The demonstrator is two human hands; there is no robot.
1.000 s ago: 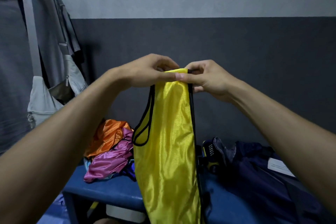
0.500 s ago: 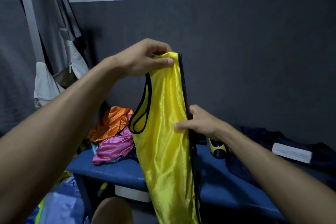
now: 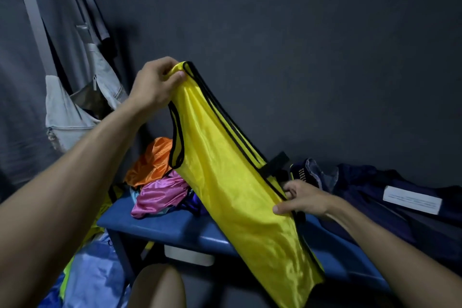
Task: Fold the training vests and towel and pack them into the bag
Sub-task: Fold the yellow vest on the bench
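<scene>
**Keeping the yellow vest taut for its next fold**

We hold the shiny yellow satin training vest with black edging point(image 3: 232, 182) stretched on a slant through the centre of the frame, above the blue bench point(image 3: 155, 225). Our left hand point(image 3: 155, 82), upper centre-left, pinches the gathered shoulder straps between thumb and curled fingers. Our right hand point(image 3: 302, 199), lower right of centre, pinches the black-trimmed side edge partway down, thumb on the front face.

To do this step well, we judge that both pinches should stay firm and the cloth lightly tensioned, since the slick fabric looks likely to slide. Bringing the top down to meet the hem evenly would give a tidy fold.

The vest already looks halved lengthwise, its black trims stacked along the right edge, one armhole loop showing at the left, and the hem hanging free toward the bottom of the frame. A crumpled orange vest point(image 3: 150, 165) and a pink one point(image 3: 160, 195) lie heaped on the bench at centre-left; a dark navy bag point(image 3: 375, 195) sits at right.
</scene>
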